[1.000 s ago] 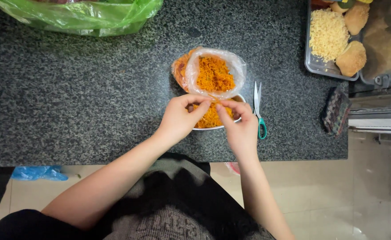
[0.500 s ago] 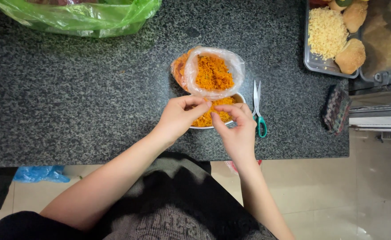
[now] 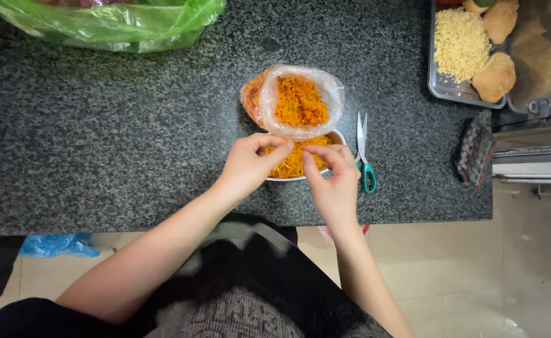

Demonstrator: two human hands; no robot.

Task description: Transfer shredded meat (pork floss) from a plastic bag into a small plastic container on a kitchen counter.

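Observation:
A white bowl [image 3: 336,136] of orange shredded food stands near the front edge of the dark speckled counter [image 3: 119,144]. A clear plastic bag [image 3: 300,100] holding more of the same orange shreds lies just behind it, mouth open. My left hand [image 3: 250,166] and my right hand [image 3: 332,181] meet over the bowl. Their fingertips pinch together at a small bit of something I cannot make out, right at the bag's near edge.
Scissors with teal handles [image 3: 364,156] lie right of the bowl. A metal tray [image 3: 441,87] with grated cheese and bread rolls sits at the back right. A green plastic bag [image 3: 112,22] lies at the back left, a dark cloth [image 3: 474,153] at the counter's right edge.
Both hands have shifted slightly toward me over the bowl; their fingertips stay pinched together. Bowl, bag and scissors have not moved.

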